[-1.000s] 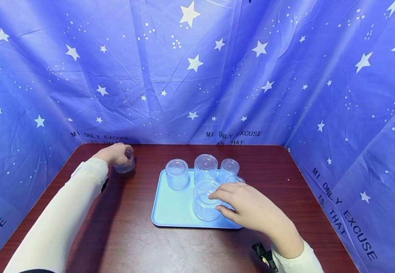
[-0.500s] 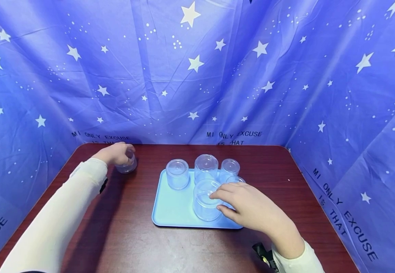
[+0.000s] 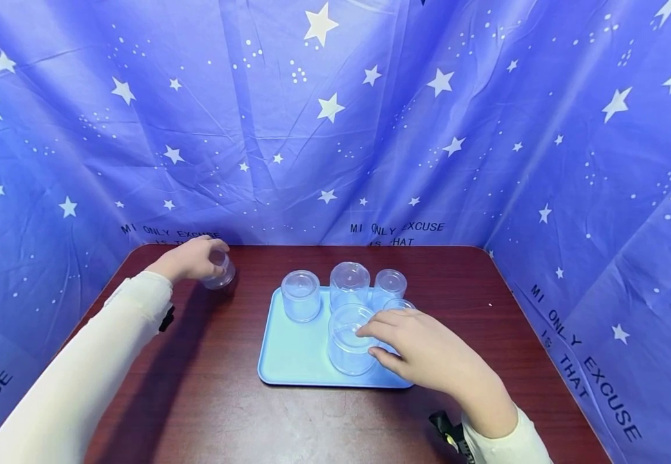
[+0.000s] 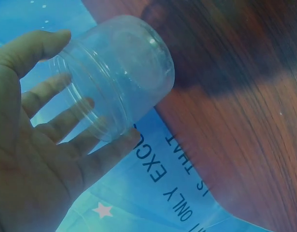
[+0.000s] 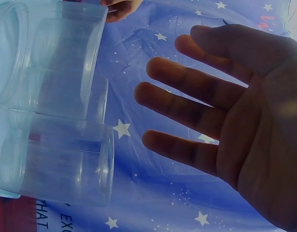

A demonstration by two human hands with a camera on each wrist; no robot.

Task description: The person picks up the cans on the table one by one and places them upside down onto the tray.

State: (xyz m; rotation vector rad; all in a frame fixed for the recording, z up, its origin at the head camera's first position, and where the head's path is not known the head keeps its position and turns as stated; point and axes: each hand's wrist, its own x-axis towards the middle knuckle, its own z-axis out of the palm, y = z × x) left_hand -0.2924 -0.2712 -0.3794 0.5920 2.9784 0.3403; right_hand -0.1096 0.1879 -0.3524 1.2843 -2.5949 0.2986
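At the far left of the table my left hand (image 3: 193,260) holds a clear plastic jar (image 3: 219,274) from above. In the left wrist view the thumb lies on one side of the threaded rim of this jar (image 4: 124,72) and the fingers on the other; its closed base faces the table. My right hand (image 3: 416,351) hovers over the right side of the blue tray (image 3: 294,361), beside a large clear jar (image 3: 349,351). The right wrist view shows this right hand (image 5: 235,116) with its fingers spread, apart from the jars and holding nothing.
Several more clear jars stand on the tray: one at its left back (image 3: 301,296), a tall jar (image 3: 349,287) at its back middle and a smaller jar (image 3: 390,287) at its right back. Another jar (image 3: 400,305) is partly behind the right hand. A starry blue curtain (image 3: 289,129) surrounds the wooden table (image 3: 225,393).
My left hand and the jar in it have shifted slightly to the right and up in the head view. The right hand and the jars on the tray stay where they were.
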